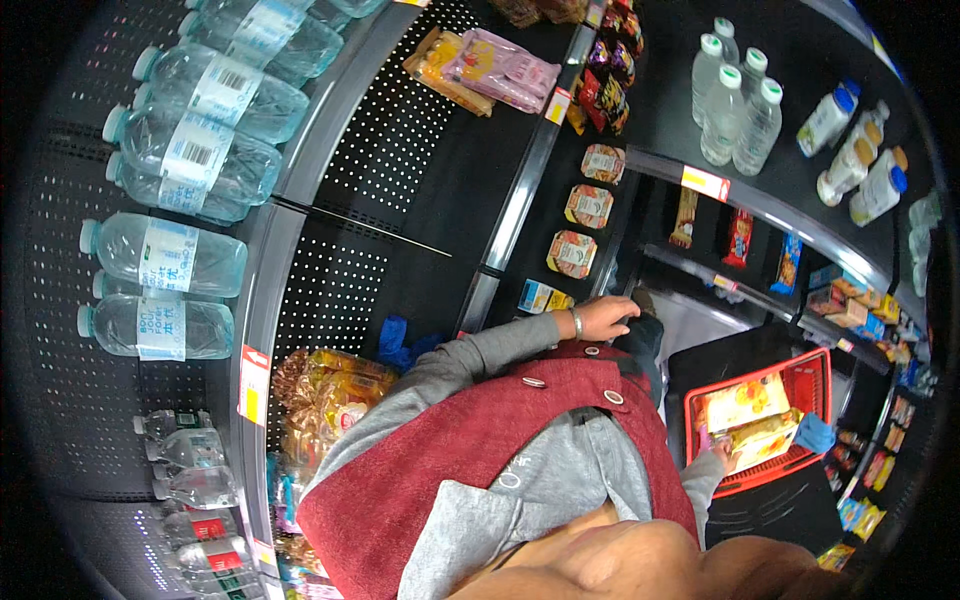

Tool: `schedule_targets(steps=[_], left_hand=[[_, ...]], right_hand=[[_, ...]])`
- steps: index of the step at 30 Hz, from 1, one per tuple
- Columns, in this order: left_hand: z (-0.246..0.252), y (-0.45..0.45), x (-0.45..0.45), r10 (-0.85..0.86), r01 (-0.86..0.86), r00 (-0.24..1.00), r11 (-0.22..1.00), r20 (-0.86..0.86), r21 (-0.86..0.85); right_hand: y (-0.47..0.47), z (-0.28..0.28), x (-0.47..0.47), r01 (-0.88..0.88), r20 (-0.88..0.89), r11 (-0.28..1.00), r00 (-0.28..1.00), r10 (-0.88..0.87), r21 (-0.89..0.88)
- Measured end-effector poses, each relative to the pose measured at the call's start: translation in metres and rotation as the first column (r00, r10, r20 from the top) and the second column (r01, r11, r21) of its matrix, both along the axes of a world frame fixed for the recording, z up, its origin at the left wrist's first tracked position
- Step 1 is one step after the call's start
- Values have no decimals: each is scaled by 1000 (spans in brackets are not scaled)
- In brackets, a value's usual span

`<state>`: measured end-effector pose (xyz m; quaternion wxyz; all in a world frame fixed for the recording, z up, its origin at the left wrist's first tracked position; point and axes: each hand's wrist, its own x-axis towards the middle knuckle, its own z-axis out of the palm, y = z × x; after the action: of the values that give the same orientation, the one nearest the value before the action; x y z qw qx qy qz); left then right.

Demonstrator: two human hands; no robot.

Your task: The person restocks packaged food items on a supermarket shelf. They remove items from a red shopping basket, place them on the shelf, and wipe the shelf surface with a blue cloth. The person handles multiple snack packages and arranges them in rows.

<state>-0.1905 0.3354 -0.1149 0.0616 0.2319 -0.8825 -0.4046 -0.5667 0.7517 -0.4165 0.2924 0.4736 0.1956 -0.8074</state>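
My left hand [604, 318], with a metal band at the wrist, hangs before my dark trousers. Its fingers are apart and nothing is in them. At the right, my right hand [724, 453] reaches over the rim of a red shopping basket [819, 382]. Its fingers are around the near end of a yellow package [766, 442]; part of this hand is hidden. Beside that package in the basket is a pale yellow packet [748, 400] with a printed picture. A blue item [815, 433] is at the basket's far edge.
Left shelves hold large water bottles [206, 154] and bagged bread [341, 401]. Pink packets [502, 69] lie on a perforated shelf above. Cup-shaped packs [589, 206] line the shelf near my left hand. Clear bottles [724, 112] and white bottles [847, 169] stand at upper right.
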Motion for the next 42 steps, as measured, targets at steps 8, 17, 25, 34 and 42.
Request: schedule_targets(steps=[8, 17, 25, 34, 42], left_hand=[[12, -7, -3, 32, -24, 997, 994, -74, 105], [61, -8, -9, 158, -34, 915, 947, -370, 318], [112, -42, 40, 679, -460, 200, 702, -707, 544], [146, -125, 130, 701, -751, -196, 342, -686, 564], [147, -200, 172, 618, -809, -268, 273, -739, 521]], right_hand=[[-17, 53, 6, -242, -319, 949, 933, 170, -203], [-232, 193, 87, -897, -552, 441, 371, 747, -7], [-462, 330, 239, -997, -811, -37, 30, 584, -64], [-539, 390, 342, -861, -845, -488, -365, 392, 145], [-533, 352, 312, -598, -736, -766, -625, 260, 236]])
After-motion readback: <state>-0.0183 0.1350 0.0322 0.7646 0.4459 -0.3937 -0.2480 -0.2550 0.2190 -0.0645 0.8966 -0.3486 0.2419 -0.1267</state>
